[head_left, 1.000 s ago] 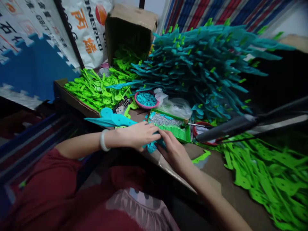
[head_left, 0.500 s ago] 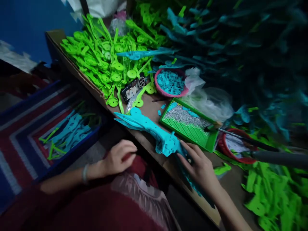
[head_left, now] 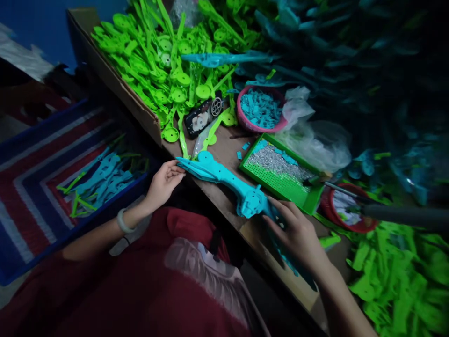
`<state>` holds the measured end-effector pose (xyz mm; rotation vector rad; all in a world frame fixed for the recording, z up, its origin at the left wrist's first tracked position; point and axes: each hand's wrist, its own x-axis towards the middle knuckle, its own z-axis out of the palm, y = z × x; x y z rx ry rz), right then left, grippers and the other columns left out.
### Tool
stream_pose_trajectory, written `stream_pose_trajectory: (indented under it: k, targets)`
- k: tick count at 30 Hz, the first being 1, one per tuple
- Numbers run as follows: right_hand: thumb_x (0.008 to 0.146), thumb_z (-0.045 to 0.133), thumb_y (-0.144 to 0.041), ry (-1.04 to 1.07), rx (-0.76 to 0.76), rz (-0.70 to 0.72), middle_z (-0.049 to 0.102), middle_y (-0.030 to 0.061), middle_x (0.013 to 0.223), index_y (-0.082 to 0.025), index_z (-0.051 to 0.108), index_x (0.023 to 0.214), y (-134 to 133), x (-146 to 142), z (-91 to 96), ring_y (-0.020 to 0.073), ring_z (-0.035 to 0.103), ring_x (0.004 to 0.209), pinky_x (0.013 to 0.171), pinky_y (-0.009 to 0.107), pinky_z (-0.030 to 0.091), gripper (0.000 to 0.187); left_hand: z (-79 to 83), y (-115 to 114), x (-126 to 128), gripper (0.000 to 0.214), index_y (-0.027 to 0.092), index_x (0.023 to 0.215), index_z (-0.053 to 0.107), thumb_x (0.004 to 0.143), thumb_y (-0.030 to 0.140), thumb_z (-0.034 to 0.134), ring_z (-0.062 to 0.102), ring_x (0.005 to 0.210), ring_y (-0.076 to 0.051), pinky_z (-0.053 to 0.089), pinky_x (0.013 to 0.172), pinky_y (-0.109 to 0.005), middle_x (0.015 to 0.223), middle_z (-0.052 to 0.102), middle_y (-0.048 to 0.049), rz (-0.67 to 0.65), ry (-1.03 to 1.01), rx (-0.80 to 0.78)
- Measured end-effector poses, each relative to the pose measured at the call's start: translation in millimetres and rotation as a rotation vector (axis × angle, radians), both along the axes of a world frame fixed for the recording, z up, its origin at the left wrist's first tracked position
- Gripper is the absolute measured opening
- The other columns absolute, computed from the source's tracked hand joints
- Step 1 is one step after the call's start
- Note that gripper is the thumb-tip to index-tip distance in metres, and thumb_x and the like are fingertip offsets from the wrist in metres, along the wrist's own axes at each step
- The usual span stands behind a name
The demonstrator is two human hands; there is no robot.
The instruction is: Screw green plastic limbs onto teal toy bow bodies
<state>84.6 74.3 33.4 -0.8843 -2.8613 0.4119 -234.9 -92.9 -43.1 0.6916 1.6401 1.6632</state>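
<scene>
Just beside teal piece (head_left: 228,180), green tray (head_left: 285,192); pink bowl (head_left: 261,129) beyond.

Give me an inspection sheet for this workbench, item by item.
Surface: brown table, crowded, little of it bare.
Job's things: teal part lying along the table's edge; green tray of screws beside it.
Clutter: green parts, pink bowl of teal bits, plastic bag, red bowl, dark tool.
Hands: left hand, fingers at the part's tip; right hand grips its other end.
Cables: nothing seen.
Surroundings: blue crate of teal pieces at the left.
</scene>
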Motion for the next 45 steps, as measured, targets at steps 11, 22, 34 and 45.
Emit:
stream_pose_trajectory:
  k: [11,22,34,45]
  targets:
    - [0.089,0.057,-0.037,-0.187,-0.121,-0.103,0.061,0.0135,0.104,-0.012,0.056,0.129,3.0,9.1,25.3,0.0270,0.063,0.090,0.081,0.040,0.051,0.047,3.4,-0.6,3.5,0.054,0.022,0.127,0.050,0.078,0.023,0.072,0.057,0.117,-0.027,0.051,0.092,-0.042,0.133,0.051,-0.0147,0.159,0.660,0.066]
    - [0.083,0.065,-0.043,0.067,-0.246,-0.147,0.068,0.0117,0.102,-0.015,0.066,0.118,31.6,16.9,35.0,0.0256,0.064,0.092,0.083,0.039,0.050,0.045,35.3,57.7,87.7,0.033,0.007,0.121,0.057,0.093,0.024,0.058,0.060,0.114,-0.031,0.046,0.098,-0.044,0.121,0.064,-0.0203,-0.703,1.487,0.369]
    - [0.089,0.057,-0.045,-0.001,-0.192,-0.059,0.063,0.0076,0.088,-0.016,0.064,0.121,16.9,6.7,25.4,0.0199,0.062,0.073,0.067,0.033,0.052,0.044,17.0,38.7,106.7,0.027,0.013,0.118,0.061,0.094,0.021,0.053,0.055,0.124,-0.030,0.044,0.105,-0.048,0.127,0.062,-0.0177,-0.650,1.393,0.291]
    - [0.088,0.057,-0.051,-0.078,-0.077,-0.053,0.060,0.0065,0.086,-0.017,0.065,0.119,18.8,7.6,13.6,0.0201,0.061,0.068,0.064,0.035,0.052,0.046,1.5,-24.4,60.2,0.027,0.017,0.113,0.060,0.086,0.010,0.058,0.061,0.115,-0.026,0.052,0.096,-0.044,0.119,0.065,-0.0147,-0.290,0.968,0.281]
